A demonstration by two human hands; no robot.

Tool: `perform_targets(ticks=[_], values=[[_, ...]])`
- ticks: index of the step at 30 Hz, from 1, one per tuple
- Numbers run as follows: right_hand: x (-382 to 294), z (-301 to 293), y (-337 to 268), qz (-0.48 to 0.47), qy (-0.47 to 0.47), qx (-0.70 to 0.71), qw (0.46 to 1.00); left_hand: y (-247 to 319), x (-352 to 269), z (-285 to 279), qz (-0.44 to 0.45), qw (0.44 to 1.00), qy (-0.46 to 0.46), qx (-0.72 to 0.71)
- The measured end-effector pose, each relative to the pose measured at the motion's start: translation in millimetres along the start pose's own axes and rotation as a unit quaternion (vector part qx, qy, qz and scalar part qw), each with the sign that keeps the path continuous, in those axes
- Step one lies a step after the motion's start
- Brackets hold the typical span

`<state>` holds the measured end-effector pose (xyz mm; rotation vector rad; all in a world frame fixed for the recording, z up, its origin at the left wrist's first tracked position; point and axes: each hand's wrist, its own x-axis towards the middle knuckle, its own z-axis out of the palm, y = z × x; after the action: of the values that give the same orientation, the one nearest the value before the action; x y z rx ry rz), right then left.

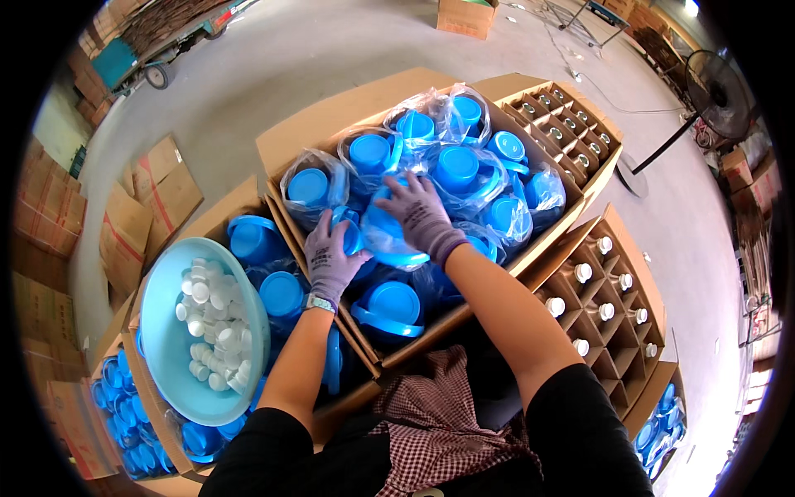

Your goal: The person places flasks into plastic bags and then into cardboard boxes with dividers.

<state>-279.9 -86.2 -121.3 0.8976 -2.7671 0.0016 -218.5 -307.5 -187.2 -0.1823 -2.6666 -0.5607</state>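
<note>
Both my hands wear grey-purple knit gloves bearing writing and work inside an open cardboard carton [447, 320] of blue plastic containers, many wrapped in clear plastic bags. My left hand [330, 258] is at the near left side, its thumb and fingers around a small blue plastic container [352, 238]. Over the middle of the carton, my right hand [417, 211] spreads its fingers on a bagged blue plastic container [380, 227]. How firmly it grips is hidden by the hand. Nearer me lies another blue container [391, 304] with a wide rim.
At left, a light-blue basin [163, 348] of white caps rests on a carton of blue containers [282, 295]. Divided cartons of bottles stand at right [612, 323] and far right [562, 127]. Beyond are a pedestal fan [717, 93], a floor cable [633, 110], flattened cardboard [164, 186] and a cart [155, 74].
</note>
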Motion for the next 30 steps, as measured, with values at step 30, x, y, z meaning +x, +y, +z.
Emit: perform_targets(ticks=[30], values=[[-275.4,-65.3,-17.2,0.276,0.075,0.355,0.890,-80.0,165.9,26.7,-0.316,0.939,-0.132,0.023]])
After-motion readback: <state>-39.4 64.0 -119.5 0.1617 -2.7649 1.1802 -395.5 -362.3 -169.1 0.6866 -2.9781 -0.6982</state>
